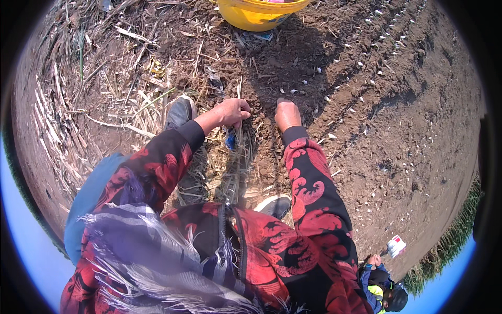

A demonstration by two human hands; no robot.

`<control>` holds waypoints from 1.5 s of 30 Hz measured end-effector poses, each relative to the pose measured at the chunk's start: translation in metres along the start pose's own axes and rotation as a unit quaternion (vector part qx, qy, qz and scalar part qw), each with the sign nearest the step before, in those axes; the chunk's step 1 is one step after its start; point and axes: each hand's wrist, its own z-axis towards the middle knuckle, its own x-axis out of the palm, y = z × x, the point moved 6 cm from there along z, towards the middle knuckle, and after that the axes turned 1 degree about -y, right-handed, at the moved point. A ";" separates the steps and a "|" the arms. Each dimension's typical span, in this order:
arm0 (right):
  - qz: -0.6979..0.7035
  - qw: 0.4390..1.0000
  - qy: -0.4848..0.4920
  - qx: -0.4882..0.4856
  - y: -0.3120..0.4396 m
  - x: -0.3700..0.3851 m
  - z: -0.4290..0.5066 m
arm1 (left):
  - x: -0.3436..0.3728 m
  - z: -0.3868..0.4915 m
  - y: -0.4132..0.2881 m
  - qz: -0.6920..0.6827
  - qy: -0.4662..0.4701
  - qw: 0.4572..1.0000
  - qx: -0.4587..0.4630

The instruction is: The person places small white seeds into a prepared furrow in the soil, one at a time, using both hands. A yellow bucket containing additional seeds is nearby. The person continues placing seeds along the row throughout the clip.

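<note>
My left hand (pixel 231 112) hangs over the soil at the edge of the dry straw, its fingers curled; whether it holds anything cannot be made out. To its right, my right hand (pixel 288 114) reaches down to the dark tilled soil (pixel 292 66), back of the hand up and fingertips hidden. Small white garlic cloves (pixel 293 91) lie on the soil just beyond my right hand. More cloves (pixel 360 99) stand in rows along the furrows to the right. The two hands are apart.
A yellow plastic bucket (pixel 257 15) stands ahead at the top. Dry stalks (pixel 51 117) litter the left side. My shoes (pixel 181 112) are on the straw-strewn ground. At the lower right is another person (pixel 376 280), near a white and red container (pixel 396 246).
</note>
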 end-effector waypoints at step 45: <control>0.645 0.704 -0.137 0.262 -0.111 0.005 -0.266 | 0.117 -0.139 -0.086 0.185 0.261 0.948 -0.005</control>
